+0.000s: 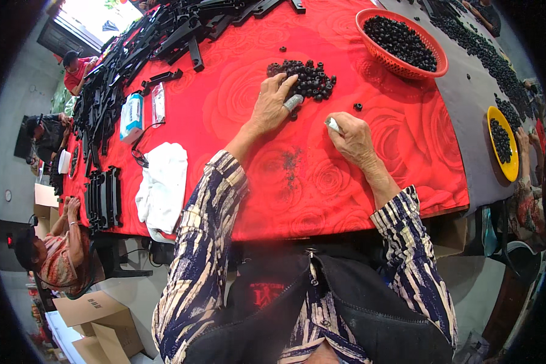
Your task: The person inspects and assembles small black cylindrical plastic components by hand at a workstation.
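Observation:
A loose pile of small black ring-like parts (pixel 312 77) lies on the red rose-patterned tablecloth (pixel 249 206). My left hand (pixel 272 104) rests at the pile's near left side, fingers stretched and apart, touching the parts; grey wrapping covers its thumb. To the right, my right hand (pixel 353 141) is closed just above the cloth, with white wrapping on a finger or thumb. Whatever it may hold is hidden by its fingers. One single black part (pixel 358 107) lies just beyond that hand. Dark crumbs (pixel 290 161) are scattered on the cloth between my forearms.
A red basket (pixel 446 60) full of black parts stands at the far right. Long black plastic pieces (pixel 106 91) are heaped along the left. A white cloth (pixel 164 185) and a blue-white box (pixel 131 118) lie nearer. Other people sit around; a yellow plate (pixel 511 173) is at right.

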### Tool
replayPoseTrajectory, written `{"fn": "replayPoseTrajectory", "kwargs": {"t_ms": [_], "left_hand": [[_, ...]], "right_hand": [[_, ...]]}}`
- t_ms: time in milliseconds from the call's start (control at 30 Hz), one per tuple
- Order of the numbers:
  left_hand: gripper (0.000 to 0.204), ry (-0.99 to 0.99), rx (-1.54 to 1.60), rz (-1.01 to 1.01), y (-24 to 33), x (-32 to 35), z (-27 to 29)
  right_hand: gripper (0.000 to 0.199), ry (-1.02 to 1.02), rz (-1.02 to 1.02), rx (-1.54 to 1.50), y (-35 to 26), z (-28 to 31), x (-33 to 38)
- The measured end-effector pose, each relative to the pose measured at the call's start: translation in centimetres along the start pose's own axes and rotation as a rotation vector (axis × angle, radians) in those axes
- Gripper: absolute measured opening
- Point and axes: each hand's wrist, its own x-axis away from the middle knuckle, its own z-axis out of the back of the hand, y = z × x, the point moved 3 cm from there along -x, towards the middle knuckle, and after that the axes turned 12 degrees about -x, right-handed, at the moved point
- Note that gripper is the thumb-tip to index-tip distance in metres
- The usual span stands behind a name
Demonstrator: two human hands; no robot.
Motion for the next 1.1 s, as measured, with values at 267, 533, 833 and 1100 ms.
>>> {"fn": "replayPoseTrajectory", "kwargs": {"t_ms": [267, 533, 833, 1100], "left_hand": [[0.055, -0.074, -0.031, -0.057, 1.9, 2.1, 0.1], [0.069, -0.078, -0.138, -0.182, 5.0, 4.0, 0.5], [0.072, -0.213, -0.069, -0.203, 8.0, 6.1, 1.6], [0.070, -0.278, 0.081, -0.349, 9.8, 6.9, 2.7]], "right_hand": [[0.015, -0.013, -0.001, -0.020, 0.0, -0.2, -0.2], [0.017, -0.057, -0.003, 0.005, 0.0, 0.0, -0.1], [0.018, 0.006, 0.015, -0.033, 0.6, 0.3, 0.1], [0.016, 0.040, -0.040, -0.055, 0.5, 0.8, -0.1]]}}
